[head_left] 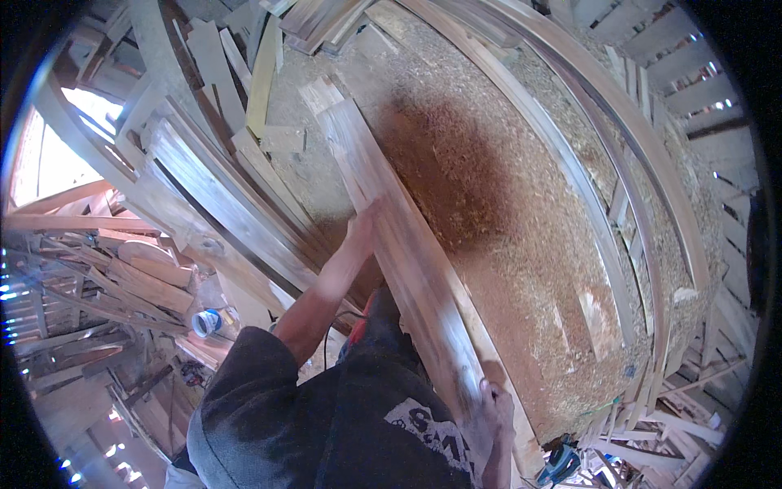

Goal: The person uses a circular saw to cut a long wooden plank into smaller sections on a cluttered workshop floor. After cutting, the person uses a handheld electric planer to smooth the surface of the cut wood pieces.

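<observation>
A long wooden plank (407, 261) slants across the middle of the view, from the far left down to my body at the lower right. Beneath its right edge shows a second, paler board (486, 342). My left hand (368, 226) grips the plank's left edge about midway along; its fingertips are partly hidden. Nearer to me, my right hand (495, 407) is closed over the right side of the same plank, fingers curled. Low at the right, close to this hand, lies a blue-grey power tool (560, 464).
Sawdust and shavings (529, 244) cover the ground to the right, with a dark reddish patch (448, 163). Long boards (236, 216) lean at the left, and long curved-looking beams (562, 147) run along the right. A white-and-blue bucket (206, 323) stands among wood scraps (151, 273).
</observation>
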`<state>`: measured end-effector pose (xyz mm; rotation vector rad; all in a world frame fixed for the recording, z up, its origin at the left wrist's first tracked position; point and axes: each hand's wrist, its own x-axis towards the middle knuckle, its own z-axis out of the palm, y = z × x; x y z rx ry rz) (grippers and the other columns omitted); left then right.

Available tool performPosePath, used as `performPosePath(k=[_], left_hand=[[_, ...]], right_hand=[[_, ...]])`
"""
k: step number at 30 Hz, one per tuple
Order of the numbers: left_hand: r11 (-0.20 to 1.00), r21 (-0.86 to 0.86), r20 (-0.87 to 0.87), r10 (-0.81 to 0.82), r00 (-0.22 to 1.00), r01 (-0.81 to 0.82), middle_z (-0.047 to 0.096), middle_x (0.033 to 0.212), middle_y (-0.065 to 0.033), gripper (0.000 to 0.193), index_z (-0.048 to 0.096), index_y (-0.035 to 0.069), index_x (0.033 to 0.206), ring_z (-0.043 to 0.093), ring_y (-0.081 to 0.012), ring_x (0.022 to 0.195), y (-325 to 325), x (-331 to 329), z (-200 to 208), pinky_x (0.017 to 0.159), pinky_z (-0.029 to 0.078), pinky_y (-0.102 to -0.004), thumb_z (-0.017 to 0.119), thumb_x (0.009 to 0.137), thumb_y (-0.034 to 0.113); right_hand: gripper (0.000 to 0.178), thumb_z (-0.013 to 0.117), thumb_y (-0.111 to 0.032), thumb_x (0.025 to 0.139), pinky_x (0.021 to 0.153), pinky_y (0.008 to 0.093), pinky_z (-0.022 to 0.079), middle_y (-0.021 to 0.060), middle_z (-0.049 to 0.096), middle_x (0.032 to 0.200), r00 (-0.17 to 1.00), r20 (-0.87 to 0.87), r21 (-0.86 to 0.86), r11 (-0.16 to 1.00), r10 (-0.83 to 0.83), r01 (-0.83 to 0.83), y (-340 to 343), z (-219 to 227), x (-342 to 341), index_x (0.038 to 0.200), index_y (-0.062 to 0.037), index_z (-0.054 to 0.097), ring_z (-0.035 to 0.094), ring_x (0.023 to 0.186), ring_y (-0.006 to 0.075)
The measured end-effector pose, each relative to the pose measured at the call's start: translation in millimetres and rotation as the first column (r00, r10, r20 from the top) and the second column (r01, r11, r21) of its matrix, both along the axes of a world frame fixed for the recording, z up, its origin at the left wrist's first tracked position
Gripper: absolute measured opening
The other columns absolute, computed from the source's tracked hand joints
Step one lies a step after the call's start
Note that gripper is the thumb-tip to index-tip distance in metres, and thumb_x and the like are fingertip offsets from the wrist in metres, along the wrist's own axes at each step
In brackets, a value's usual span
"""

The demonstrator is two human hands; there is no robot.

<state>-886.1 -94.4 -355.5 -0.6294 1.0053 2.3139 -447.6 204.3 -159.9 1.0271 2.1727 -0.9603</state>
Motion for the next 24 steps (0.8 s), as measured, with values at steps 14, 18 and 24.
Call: performPosePath(k=[14, 18, 24], left_hand=[[0.189, -0.982, 0.044, 0.145, 0.988, 0.016, 0.022, 0.163, -0.027, 0.155, 0.003, -0.002, 0.163, 0.027, -0.0425, 0.151, 24.6, -121.2, 26.3, 0.123, 0.023, -0.0567, 0.088, 0.06, 0.077], [-0.007, -0.997, -0.074, 0.193, 0.978, -0.074, 0.022, 0.166, -0.0271, 0.154, 0.008, -0.005, 0.163, 0.03, -0.0436, 0.151, 7.6, -121.2, 1.4, 0.12, 0.027, -0.0586, 0.083, 0.06, 0.082], [-0.269, -0.926, -0.208, -0.226, 0.952, -0.266, 0.02, 0.168, -0.03, 0.126, 0.016, -0.01, 0.161, 0.025, -0.0483, 0.154, 19.1, -115.4, -13.4, 0.121, 0.028, -0.0591, 0.05, 0.087, 0.087]], right_hand=[[0.067, 0.057, -0.057, 0.103, 0.092, 0.0401, 0.053, 0.0265, 0.075, 0.103, 0.995, -0.052, -0.087, 0.992, 0.088, -0.093, 37.0, -64.0, -156.6, 0.118, 0.0057, 0.073, 0.072, 0.1, 0.0282], [0.047, 0.069, -0.042, 0.099, 0.096, 0.0488, 0.053, 0.0273, 0.072, 0.115, 0.887, -0.279, 0.41, 0.881, 0.368, -0.237, 53.5, 13.7, -154.0, 0.123, -0.001, 0.072, 0.068, 0.11, 0.0432], [0.041, 0.059, -0.028, 0.108, 0.109, 0.0381, 0.047, 0.0149, 0.071, 0.13, 0.595, -0.789, 0.406, 0.598, -0.152, 0.691, 137.8, 135.4, 15.0, 0.136, 0.0011, 0.066, 0.064, 0.123, 0.0269]])
